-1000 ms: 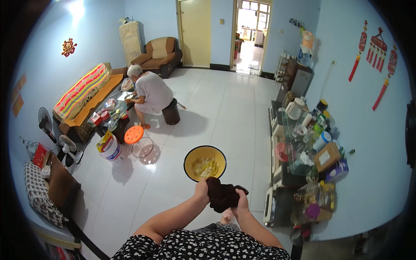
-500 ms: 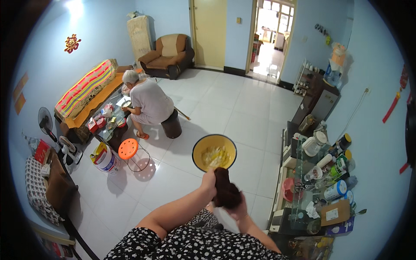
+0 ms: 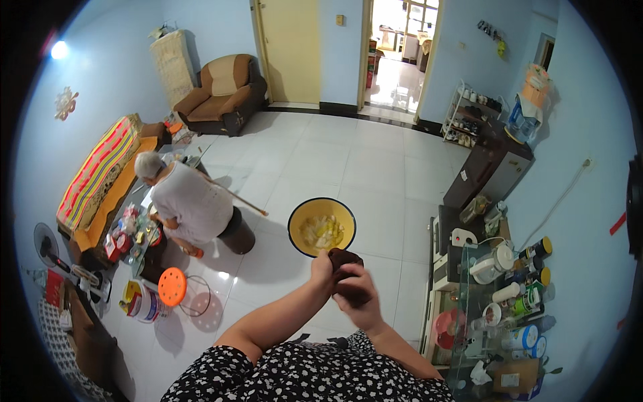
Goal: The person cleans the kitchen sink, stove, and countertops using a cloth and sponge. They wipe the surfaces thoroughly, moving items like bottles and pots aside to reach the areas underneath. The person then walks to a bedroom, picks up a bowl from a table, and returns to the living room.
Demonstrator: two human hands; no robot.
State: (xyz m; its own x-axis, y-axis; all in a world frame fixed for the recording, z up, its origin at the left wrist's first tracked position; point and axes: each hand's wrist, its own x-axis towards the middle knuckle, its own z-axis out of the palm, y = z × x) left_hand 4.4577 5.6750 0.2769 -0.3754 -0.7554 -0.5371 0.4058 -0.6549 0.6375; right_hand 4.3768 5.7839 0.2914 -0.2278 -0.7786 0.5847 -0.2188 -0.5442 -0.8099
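Observation:
A yellow bowl with a dark rim holds pale and yellow-green food pieces. My left hand is closed at the bowl's near edge, its fingers partly hidden. Against it lies a dark brown, cloth-like bundle; the exact kind is not clear. My right hand is closed over the bundle, slightly blurred, just right of the left hand.
At left, a person leans over a cluttered low table beside a black stool. An orange stool and white bucket stand nearer. A glass-topped cabinet with jars lines the right.
The view has swung right and closer to the seated person, who now looks more upright off the stool. The bowl stays with my hands; my right hand has moved up onto the brown bundle.

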